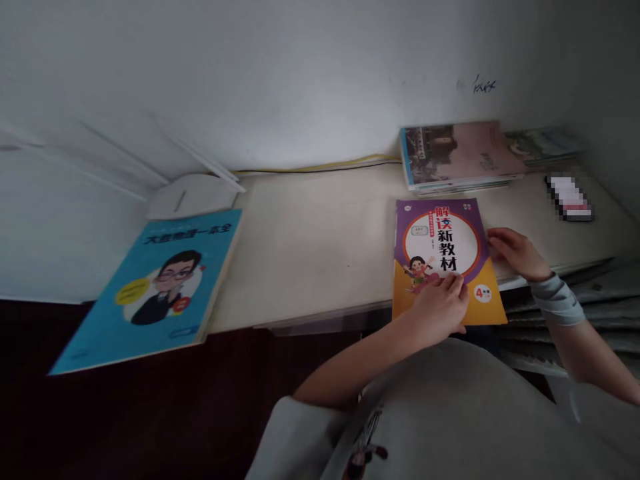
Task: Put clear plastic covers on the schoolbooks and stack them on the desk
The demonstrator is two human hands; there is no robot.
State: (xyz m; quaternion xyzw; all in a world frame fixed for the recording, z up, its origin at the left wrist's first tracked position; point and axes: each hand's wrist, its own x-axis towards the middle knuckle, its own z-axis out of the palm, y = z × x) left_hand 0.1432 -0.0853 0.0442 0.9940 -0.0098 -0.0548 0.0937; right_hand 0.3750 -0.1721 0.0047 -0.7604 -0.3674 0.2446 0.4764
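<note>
A purple and orange workbook (pixel 443 240) with Chinese characters on its cover lies on the cream desk (pixel 320 247), its near end hanging over the front edge. My left hand (pixel 440 307) rests flat on the book's lower cover, fingers stretched out. My right hand (pixel 517 252) touches the book's right edge with curled fingers. Whether those fingers grip the edge is unclear.
A blue book (pixel 155 287) with a cartoon face lies at the desk's left, overhanging the edge. A white lamp base (pixel 193 195) sits behind it. A stack of books (pixel 460 157) stands by the wall at the right. A small pink and white object (pixel 570 197) lies far right.
</note>
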